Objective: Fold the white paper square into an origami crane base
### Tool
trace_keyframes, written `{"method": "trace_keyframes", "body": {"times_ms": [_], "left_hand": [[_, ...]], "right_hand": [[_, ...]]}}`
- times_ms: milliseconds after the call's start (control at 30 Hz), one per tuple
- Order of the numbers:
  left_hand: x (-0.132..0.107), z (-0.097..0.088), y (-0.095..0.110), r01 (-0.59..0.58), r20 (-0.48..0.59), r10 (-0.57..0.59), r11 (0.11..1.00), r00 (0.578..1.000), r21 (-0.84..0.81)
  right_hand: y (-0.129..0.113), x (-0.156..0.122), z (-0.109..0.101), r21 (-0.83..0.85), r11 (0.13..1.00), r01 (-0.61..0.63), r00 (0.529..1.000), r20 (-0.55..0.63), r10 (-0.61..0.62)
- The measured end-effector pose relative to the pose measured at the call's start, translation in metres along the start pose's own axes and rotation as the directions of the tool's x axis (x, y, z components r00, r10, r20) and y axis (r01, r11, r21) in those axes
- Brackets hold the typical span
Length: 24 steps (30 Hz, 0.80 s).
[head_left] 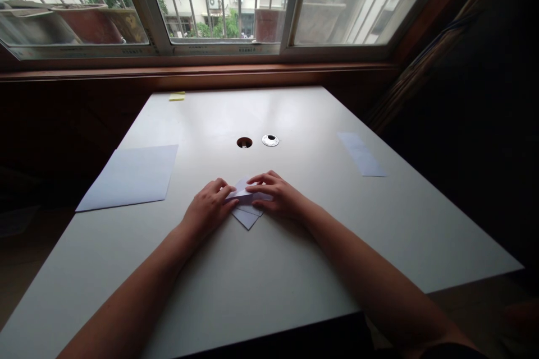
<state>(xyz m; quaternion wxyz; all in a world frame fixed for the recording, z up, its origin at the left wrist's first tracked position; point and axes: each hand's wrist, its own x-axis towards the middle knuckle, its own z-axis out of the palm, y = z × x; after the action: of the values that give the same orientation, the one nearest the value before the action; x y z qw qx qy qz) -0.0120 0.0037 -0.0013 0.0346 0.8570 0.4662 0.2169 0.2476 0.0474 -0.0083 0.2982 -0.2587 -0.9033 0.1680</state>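
Left hand (210,200) and right hand (280,195), fingers part-curled, both grip one folded paper (247,217); surface (252,280) also carries one paper strip (361,154) right, one yellow pad (177,96) far left.

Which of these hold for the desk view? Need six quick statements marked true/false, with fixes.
1. The left hand and right hand both touch the folded paper. True.
2. The two hands are crossed. False: they are side by side.
3. A large paper sheet lies left of the hands, a narrow paper strip to the right. True.
4. The folded paper lies on the large paper sheet. False: it lies on the table, apart from that sheet.
5. The metal ring lies right of the round hole. True.
6. The yellow pad is nearer the person than the hands. False: it is by the table's far left corner.
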Motion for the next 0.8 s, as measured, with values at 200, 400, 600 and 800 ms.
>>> {"method": "trace_keyframes", "body": {"times_ms": [200, 400, 600, 800], "left_hand": [[0.000, 0.003, -0.001, -0.105, -0.035, 0.101, 0.976, 0.994, -0.190], [0.001, 0.001, 0.004, -0.158, 0.031, 0.170, 0.959, 0.985, -0.234], [0.002, 0.001, 0.004, -0.254, 0.025, 0.261, 0.954, 0.965, -0.161], [0.002, 0.001, 0.005, -0.305, 0.089, 0.319, 0.942, 0.944, -0.141]], "right_hand": [[0.006, -0.002, -0.007, 0.019, 0.999, -0.030, 0.999, -0.018, 0.031], [0.007, -0.002, -0.017, -0.082, 0.993, -0.090, 0.996, -0.027, 0.088], [0.012, -0.002, -0.010, 0.011, 0.996, -0.092, 0.995, -0.036, 0.092], [0.012, -0.001, -0.009, 0.082, 0.993, -0.079, 0.996, -0.036, 0.082]]}}
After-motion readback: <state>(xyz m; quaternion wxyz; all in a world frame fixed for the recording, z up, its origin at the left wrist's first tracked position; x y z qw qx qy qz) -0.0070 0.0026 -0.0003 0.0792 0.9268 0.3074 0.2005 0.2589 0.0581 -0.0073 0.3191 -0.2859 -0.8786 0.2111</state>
